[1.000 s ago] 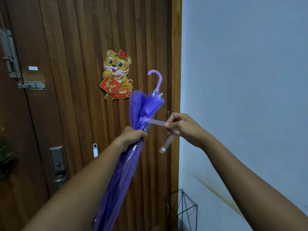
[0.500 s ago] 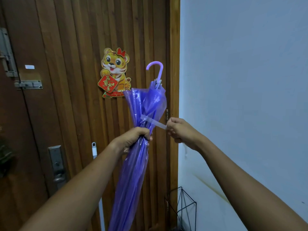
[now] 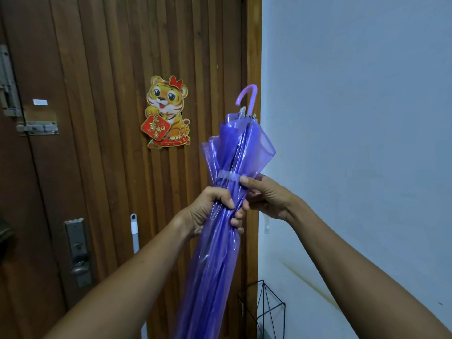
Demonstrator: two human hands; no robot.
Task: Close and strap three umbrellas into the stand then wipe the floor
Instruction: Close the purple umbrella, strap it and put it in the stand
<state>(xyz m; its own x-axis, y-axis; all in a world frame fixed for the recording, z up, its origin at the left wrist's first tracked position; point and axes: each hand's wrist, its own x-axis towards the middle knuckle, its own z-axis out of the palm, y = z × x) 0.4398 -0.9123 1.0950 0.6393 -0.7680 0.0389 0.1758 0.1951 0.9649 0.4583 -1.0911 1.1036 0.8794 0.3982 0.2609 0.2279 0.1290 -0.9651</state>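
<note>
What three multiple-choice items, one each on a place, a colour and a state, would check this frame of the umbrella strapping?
1. Where is the wire stand?
A. On the floor at lower right, by the door frame
B. Hung on the door
C. In the left hand

2. What colour is the umbrella?
A. Red
B. Purple
C. Black

3. How is the strap?
A. Dangling loose
B. Missing
C. Wrapped around the canopy

Key: A, the wire stand sits low beside the door frame; B, the umbrella is translucent purple; C, the strap circles the folds, its end at the right hand, while the left hand grips below.
</note>
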